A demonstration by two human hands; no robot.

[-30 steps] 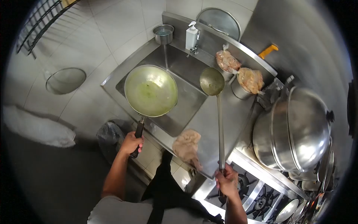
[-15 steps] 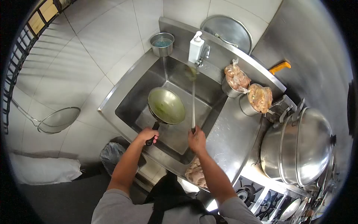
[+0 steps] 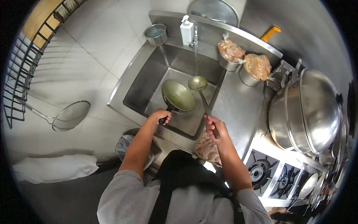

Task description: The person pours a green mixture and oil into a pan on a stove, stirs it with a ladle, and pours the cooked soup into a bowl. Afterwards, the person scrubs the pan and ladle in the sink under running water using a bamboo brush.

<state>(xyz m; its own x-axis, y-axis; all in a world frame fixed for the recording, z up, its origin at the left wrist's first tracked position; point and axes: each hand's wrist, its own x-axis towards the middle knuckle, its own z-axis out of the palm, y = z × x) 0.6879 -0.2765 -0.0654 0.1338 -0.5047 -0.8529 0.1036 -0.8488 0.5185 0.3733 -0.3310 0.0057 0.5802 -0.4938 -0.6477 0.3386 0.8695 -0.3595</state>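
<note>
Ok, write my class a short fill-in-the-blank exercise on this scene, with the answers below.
1. The left hand grips the pan by its ____.
2. The right hand holds a long-handled ____.
3. From the tap falls a stream of ____.
4. The pump bottle behind the sink is coloured ____.

Missing words: handle; ladle; water; white.

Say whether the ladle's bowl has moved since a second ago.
Yes: leftward in the view, judged against the faucet. The ladle's bowl was to its right and now lies below it.
</note>
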